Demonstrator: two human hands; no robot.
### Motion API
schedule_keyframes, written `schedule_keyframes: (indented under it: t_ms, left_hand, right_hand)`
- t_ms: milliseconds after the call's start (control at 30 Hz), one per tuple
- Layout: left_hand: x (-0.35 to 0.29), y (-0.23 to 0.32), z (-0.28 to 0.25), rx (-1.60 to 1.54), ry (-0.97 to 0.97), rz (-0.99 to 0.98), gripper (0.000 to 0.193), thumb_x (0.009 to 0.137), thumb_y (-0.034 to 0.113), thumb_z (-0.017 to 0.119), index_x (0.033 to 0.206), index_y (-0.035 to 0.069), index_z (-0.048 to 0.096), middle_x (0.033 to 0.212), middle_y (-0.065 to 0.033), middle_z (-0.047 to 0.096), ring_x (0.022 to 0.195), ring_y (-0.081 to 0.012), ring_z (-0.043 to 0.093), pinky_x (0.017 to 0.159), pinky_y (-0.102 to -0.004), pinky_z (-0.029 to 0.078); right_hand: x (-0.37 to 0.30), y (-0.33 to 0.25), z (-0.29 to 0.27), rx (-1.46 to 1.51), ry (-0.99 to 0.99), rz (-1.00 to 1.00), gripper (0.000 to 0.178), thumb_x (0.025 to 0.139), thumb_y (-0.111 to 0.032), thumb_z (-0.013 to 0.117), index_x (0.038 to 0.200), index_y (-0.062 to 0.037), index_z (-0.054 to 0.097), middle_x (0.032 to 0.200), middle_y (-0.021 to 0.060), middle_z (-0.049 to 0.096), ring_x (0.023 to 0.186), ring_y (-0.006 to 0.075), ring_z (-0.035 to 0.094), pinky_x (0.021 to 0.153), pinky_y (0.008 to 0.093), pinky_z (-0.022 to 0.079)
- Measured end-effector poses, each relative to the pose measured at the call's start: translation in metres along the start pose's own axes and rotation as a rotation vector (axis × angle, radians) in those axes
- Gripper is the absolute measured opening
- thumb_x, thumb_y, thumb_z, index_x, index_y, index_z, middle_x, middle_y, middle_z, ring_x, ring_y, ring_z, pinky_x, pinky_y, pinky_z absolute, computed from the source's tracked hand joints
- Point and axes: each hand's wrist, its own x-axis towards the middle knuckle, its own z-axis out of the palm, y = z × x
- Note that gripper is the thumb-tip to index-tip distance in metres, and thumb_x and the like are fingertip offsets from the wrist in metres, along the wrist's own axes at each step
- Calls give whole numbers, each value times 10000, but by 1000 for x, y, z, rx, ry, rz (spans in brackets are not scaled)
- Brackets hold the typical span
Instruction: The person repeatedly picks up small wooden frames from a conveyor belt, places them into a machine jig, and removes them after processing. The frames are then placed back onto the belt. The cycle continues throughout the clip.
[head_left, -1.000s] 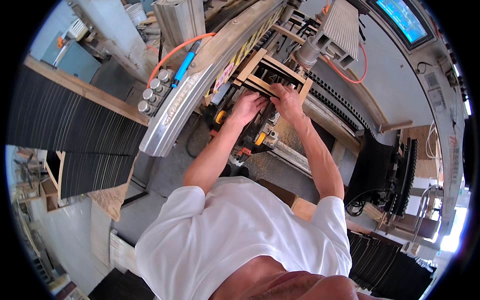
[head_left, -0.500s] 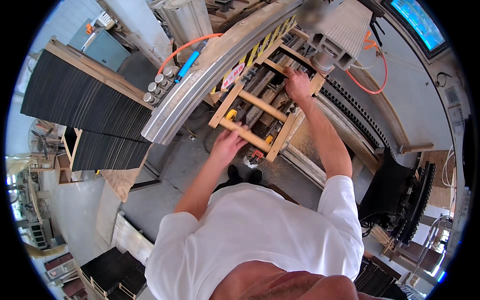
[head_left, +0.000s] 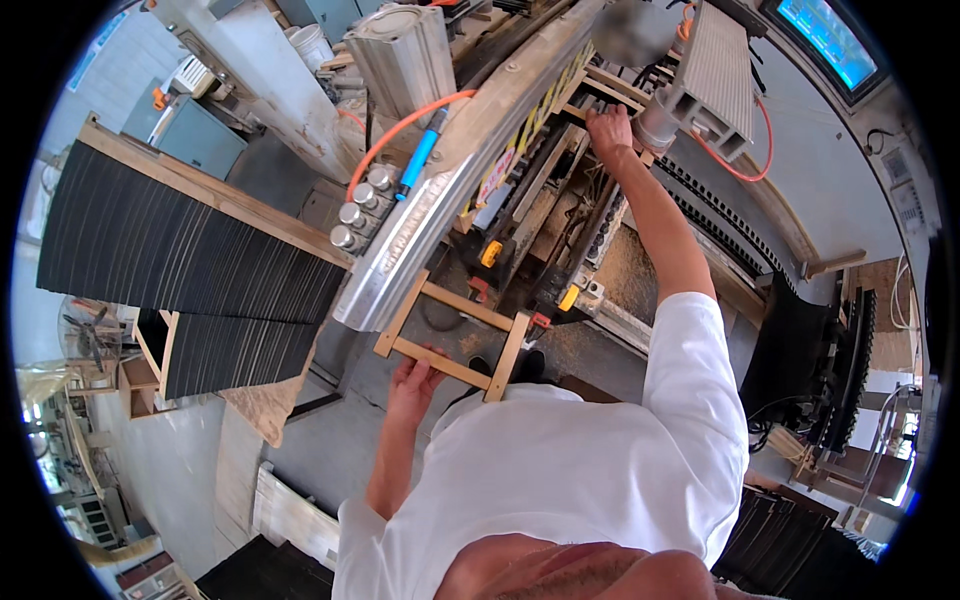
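Observation:
My left hand (head_left: 412, 390) grips the near rail of a small wooden frame (head_left: 466, 304), with its fingers closed around the wood. That frame, light brown with two side pieces and two cross rails, hangs over the floor at the front of the machine. Farther off, my right hand (head_left: 608, 130) reaches into the machine, its fingers bent down onto a second wooden frame (head_left: 616, 92) lying there. The fingertips are partly hidden, so its hold on that wood cannot be made out. Between the two frames lie the machine's rails (head_left: 540, 190) and a yellow-capped part (head_left: 491, 253).
A curved metal beam (head_left: 430, 190) with an orange hose crosses on the left. A grey ribbed housing (head_left: 712, 75) overhangs my right hand. Stacked black panels (head_left: 190, 230) stand left, a lit screen (head_left: 825, 40) far right. Sawdust (head_left: 628, 275) covers part of the machine.
My left hand has drawn the near wooden frame toward my body, away from the machine rails. My right hand has moved slightly farther in, and the view has shifted.

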Motion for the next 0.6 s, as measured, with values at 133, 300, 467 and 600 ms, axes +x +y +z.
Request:
schedule_keyframes:
  t_ms: [133,300,467,600]
  left_hand:
    - [0,4,-34,-13,100,8,299,940,158,577,1208,38,518,1151,-104,613,1084,-246,603,914,-375,512]
    - [12,4,-59,4,150,6,321,926,194,608,1196,41,526,1146,-92,618,1067,-221,610,899,-359,515]
    - [28,-10,-61,70,187,-12,316,921,206,619,1191,61,541,1135,-77,630,1016,-196,629,859,-334,530]
    - [35,-38,-61,60,196,-27,313,921,196,617,1196,66,545,1143,-75,634,1008,-192,630,838,-324,531]
  right_hand:
    - [25,10,16,-14,-109,55,256,818,-100,575,1074,-102,571,866,115,692,977,260,610,858,373,387]
    - [38,28,31,92,-102,31,268,808,-67,558,1070,-111,593,896,121,686,921,291,656,852,423,438]
    - [44,44,28,231,-104,-44,203,742,-18,582,931,-72,633,930,142,682,960,318,644,798,450,485]
    - [46,41,17,236,-137,-121,191,737,-18,587,918,-57,631,917,159,679,942,335,645,778,451,497]
